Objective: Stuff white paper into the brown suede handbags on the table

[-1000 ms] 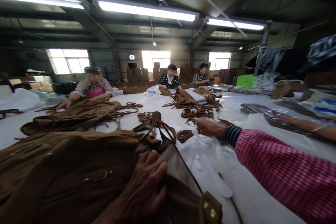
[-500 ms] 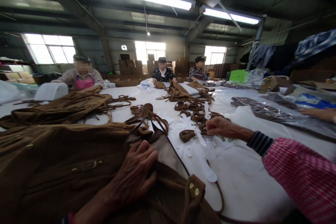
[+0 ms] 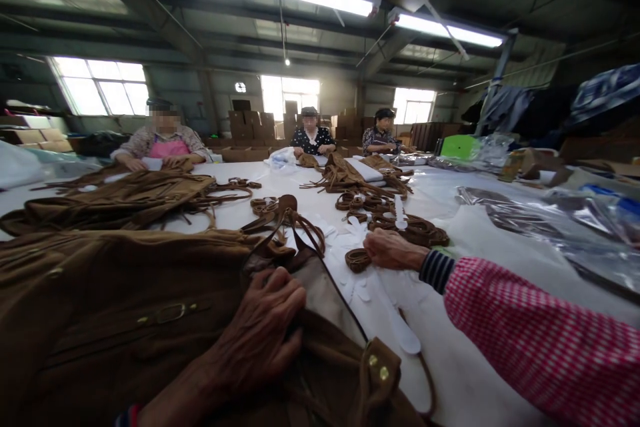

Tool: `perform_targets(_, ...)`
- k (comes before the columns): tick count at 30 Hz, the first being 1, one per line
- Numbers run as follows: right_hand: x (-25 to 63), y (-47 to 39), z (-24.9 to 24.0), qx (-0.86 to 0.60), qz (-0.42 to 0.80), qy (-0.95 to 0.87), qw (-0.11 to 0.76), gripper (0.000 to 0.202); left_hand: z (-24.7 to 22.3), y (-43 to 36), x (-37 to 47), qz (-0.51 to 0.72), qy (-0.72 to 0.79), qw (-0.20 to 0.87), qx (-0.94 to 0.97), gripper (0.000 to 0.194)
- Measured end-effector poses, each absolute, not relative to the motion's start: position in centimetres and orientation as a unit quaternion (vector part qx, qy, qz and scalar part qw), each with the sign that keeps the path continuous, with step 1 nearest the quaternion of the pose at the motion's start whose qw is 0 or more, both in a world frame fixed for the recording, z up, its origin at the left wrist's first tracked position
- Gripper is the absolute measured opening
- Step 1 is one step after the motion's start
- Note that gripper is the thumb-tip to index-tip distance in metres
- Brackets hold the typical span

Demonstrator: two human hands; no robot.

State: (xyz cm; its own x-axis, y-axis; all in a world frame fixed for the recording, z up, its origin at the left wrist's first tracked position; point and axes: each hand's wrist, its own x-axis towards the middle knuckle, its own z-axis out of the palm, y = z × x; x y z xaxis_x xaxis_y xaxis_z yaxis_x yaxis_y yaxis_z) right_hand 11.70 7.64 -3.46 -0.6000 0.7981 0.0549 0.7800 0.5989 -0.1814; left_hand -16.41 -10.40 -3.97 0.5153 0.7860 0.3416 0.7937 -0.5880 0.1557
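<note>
In the head view a large brown bag [image 3: 115, 300] with brass studs and a buckle fills the lower left. My left hand [image 3: 265, 327] rests on it, its fingers curled over the edge of the opening, where a pale lining shows. Farther right, my right hand [image 3: 393, 249] is closed at the side of a coiled brown strap [image 3: 357, 260]; its fingertips are partly hidden. More bundled brown straps [image 3: 420, 230] with white paper bands lie just behind it. A white paper strip [image 3: 400, 330] lies in front, beside a loose brown cord.
Several more brown bags [image 3: 125, 197] lie on the white table [image 3: 280, 177] at left. Plastic-wrapped flat goods [image 3: 500, 210] are on the right. Three co-workers sit across the table, near a white plastic bag [image 3: 281, 159]. Stacked cartons [image 3: 250, 125] stand behind them.
My right hand has moved left, staying by the coiled strap. My left hand keeps its place on the bag. Another person's hand at the right edge has left the view.
</note>
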Motion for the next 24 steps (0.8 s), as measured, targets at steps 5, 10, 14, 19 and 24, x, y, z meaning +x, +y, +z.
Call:
perform_targets(5, 10.7, 7.5, -3.7, -0.442, 0.054, -0.893, 0.061, 0.016, -4.3, -10.4, -16.4, -0.197, -0.452, 0.01, -0.87, 0.017)
perform_targets(10, 11.3, 8.2, 2.0, -0.441, 0.169, -0.867, 0.161, 0.011, -4.2, -10.5, -16.4, -0.192, -0.457, 0.013, -0.869, 0.016)
perform_targets(14, 10.6, 8.3, 3.6, -0.363, 0.457, -0.728, 0.36, 0.026, -4.1, -10.6, -16.4, -0.188, -0.455, 0.017, -0.87, 0.017)
perform_targets(19, 11.2, 7.6, -1.7, -0.473, 0.49, -0.645, 0.346, 0.024, -4.1, -10.7, -16.4, -0.195, -0.454, 0.013, -0.87, 0.017)
perform_targets(24, 16.0, 6.9, -3.7, -0.558, 0.423, -0.655, 0.283, 0.019, -3.9, -10.6, -16.3, -0.186, -0.455, 0.005, -0.871, 0.016)
